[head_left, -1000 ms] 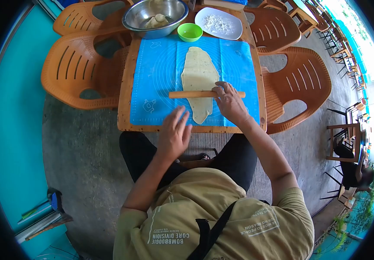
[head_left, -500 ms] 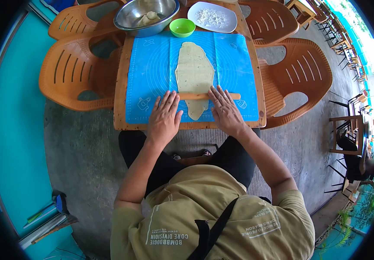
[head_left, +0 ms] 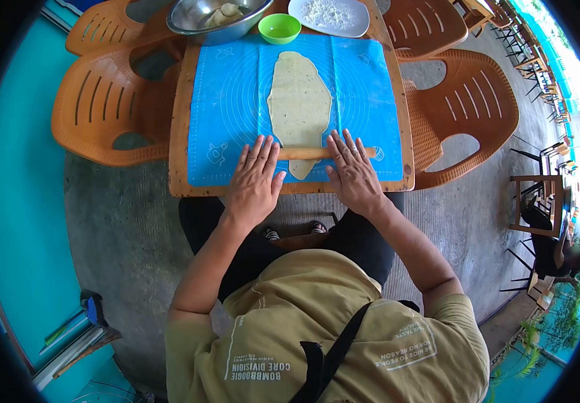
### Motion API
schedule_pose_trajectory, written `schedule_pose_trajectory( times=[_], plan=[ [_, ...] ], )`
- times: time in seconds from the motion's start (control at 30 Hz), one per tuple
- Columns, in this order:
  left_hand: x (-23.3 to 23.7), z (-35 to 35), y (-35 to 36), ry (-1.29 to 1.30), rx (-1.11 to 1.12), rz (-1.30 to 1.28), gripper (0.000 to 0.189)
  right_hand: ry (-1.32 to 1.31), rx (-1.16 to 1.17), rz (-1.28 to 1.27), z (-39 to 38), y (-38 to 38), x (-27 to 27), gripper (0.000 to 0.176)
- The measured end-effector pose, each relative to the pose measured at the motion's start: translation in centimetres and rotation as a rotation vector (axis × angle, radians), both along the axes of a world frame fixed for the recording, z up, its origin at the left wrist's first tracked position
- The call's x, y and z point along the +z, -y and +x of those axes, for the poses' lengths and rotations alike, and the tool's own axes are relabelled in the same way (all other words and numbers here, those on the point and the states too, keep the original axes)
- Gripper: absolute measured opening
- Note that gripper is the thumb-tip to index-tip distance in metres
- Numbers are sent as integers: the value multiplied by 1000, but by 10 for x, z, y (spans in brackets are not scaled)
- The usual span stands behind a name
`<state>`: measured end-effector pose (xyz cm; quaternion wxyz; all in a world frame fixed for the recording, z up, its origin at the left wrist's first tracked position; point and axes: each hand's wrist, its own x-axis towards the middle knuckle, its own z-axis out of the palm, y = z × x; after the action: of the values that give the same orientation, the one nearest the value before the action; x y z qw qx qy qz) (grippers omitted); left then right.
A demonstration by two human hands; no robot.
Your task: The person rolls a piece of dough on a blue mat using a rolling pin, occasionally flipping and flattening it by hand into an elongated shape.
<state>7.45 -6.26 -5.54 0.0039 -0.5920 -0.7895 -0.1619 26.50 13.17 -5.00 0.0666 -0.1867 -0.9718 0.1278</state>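
Note:
A long flat sheet of dough [head_left: 299,101], pale with dark specks, lies lengthwise on the blue baking mat [head_left: 226,114]. Across its near end rests a wooden rolling pin [head_left: 297,154]. My left hand [head_left: 255,178] lies flat over the pin's left end, fingers stretched out and pointing away from me. Over the right part of the pin my right hand [head_left: 356,171] is also flat and open, and the pin's tip sticks out beyond it. The dough's narrow tip shows between the pin and the mat's near edge.
At the table's [head_left: 179,144] far side stand a metal bowl [head_left: 253,25] with dough inside, a small green bowl [head_left: 280,29] and a white plate [head_left: 354,25] of flour. Orange chairs [head_left: 95,107] flank both sides. A person [head_left: 552,252] sits far right.
Both hands and the rolling pin have moved slightly toward me along the dough, nearer its narrow tip. The whole view has shifted a little.

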Motion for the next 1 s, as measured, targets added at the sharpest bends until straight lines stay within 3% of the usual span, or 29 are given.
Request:
schedule_pose_trajectory(
  times=[0.53, 0.73, 1.0],
  plan=[
    [21, 38, 46, -10, -31, -58, 60, -88, 7, 36, 46, 35, 2, 57],
    [22, 34, 45, 2, -68, 37, 52, -259, 81, 80, 53, 25, -7, 47],
    [8, 9, 27, 36, -61, 163, 40, -317, 5, 89, 45, 18, -5, 48]
  ],
)
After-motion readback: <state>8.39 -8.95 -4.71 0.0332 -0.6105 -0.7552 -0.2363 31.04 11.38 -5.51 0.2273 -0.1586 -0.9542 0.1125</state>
